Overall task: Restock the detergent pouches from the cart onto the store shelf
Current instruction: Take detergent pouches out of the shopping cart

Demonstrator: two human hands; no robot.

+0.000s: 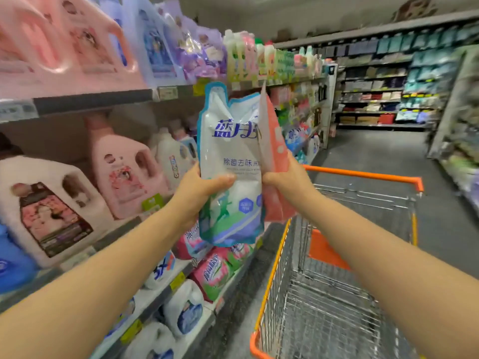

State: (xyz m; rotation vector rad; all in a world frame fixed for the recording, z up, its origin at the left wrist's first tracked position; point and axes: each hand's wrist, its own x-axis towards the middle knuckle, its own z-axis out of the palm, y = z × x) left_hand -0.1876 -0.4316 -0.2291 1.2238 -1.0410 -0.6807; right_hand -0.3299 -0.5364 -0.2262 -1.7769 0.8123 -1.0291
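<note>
L hand (pixel 198 191) gripping blue-white pouch (pixel 230 151), R hand (pixel 290 177) gripping pink pouch (pixel 273 143), wire cart (pixel 363 174) beside shelf (pixel 93 102)

The blue and white pouch (pixel 228 161) in my left hand (pixel 197 195) has big dark-blue characters across its upper front: 蓝月, with a third one cut off by the pink pouch (pixel 272 141) in my right hand (pixel 290 177). Lower down, in smaller blue print, it reads 除菌去味, then 洗 and more that is hidden. The fine line beneath and the small blue badge are too blurred to read. Low on the left shelves (pixel 90 101), a white bag (pixel 160 270) seems to say "5X". The pink packs (pixel 212 273) beside it and the yellow price tags (pixel 177 280) are illegible.
</note>
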